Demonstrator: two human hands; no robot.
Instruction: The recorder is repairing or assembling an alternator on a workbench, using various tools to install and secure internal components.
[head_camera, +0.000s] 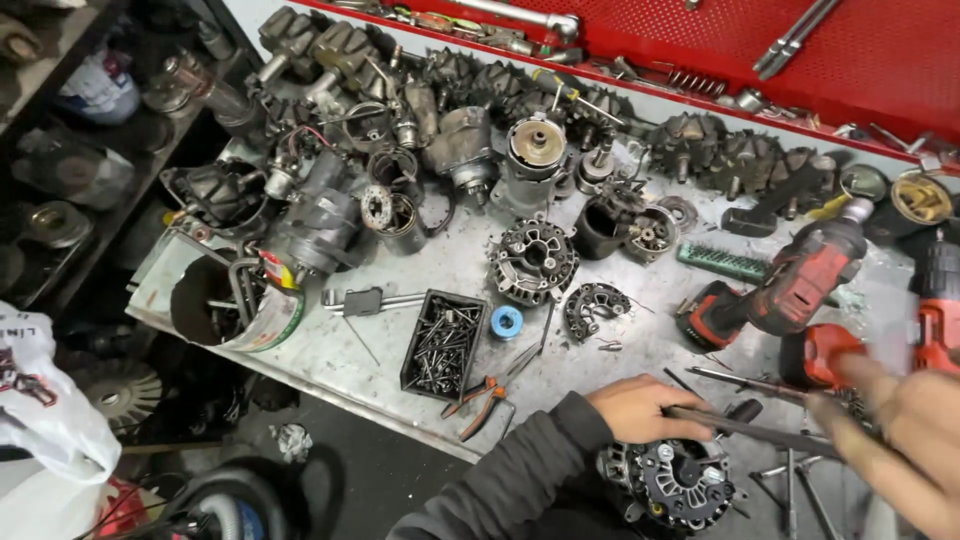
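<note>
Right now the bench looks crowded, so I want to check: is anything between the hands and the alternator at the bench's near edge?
Nothing visible. The left hand rests on top of the alternator, holding a long metal rod across it. The blurred right hand is beside it at the rod's other end.

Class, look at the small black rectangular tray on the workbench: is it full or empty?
Full. The black tray is packed with dark bolts and screws almost up to its rim, beside the blue roll.

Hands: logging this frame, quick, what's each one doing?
Left hand: closed on a long metal rod, over the alternator.
Right hand: blurred; cannot tell.
</note>
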